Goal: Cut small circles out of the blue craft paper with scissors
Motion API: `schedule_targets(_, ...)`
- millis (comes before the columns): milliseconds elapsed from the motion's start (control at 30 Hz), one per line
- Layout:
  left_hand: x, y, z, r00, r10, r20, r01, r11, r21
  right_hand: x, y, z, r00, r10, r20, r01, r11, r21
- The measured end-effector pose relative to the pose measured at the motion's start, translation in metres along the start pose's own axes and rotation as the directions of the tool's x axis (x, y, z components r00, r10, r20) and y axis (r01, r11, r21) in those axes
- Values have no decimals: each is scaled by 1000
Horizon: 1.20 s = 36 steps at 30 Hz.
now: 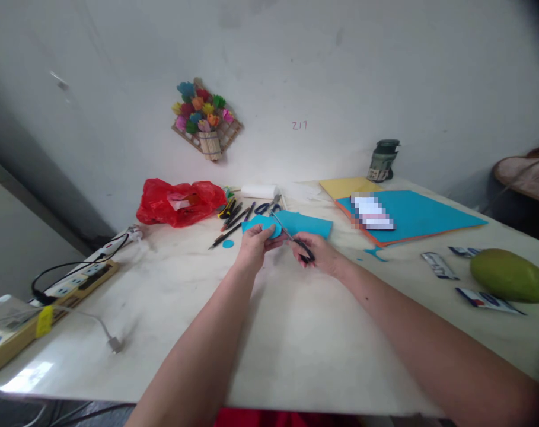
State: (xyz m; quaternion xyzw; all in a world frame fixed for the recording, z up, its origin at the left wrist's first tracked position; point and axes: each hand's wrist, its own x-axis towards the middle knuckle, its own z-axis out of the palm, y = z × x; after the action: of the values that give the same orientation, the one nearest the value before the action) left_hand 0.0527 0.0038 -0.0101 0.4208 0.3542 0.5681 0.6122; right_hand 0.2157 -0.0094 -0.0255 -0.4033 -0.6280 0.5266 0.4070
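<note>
Between the fingers of my left hand is a small piece of blue paper, held above the table. My right hand grips black-handled scissors, fingers in the loops. The blades point up and left, at the right edge of the held paper; whether they touch it I cannot tell. Behind both hands lies a larger blue paper sheet. A small blue paper disc rests on the table left of my left hand. Another pair of scissors with dark handles lies behind the paper.
Pens and a red plastic bag lie at the back left, a power strip at the left edge. Rightward are stacked coloured sheets bearing a phone, blue scraps, a mango, small packets and a bottle.
</note>
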Motion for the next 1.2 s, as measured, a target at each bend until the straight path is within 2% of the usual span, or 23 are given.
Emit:
schedule_targets(233,1,0,-1,1000,5,-3,-5,1000,9,2,0,3,999,29,-44,-28,999,28)
schedule_targets(467,1,0,-3,999,16,-28,-15,999,34,3,4,0,999,37,-24,-35,998,57)
schedule_targets(567,2,0,-5,999,16,-40,-14,999,47,0,-2,-1,998,43,-51,-39,997,73)
schedule_targets(733,2,0,-2,997,-42,-61,42,999,-4,1,-3,-3,991,-8,-131,28,988,153)
schedule_targets(900,-1,-2,2,991,-121,53,123,992,-26,6,-1,-5,970,-18,-243,79,966,245)
schedule_targets(1067,-4,-8,5,965,-187,184,187,982,16,7,-6,-5,936,-21,-351,124,954,273)
schedule_targets(1200,-4,-9,8,951,-235,201,230,972,46,6,-12,-6,919,-8,-395,109,966,234)
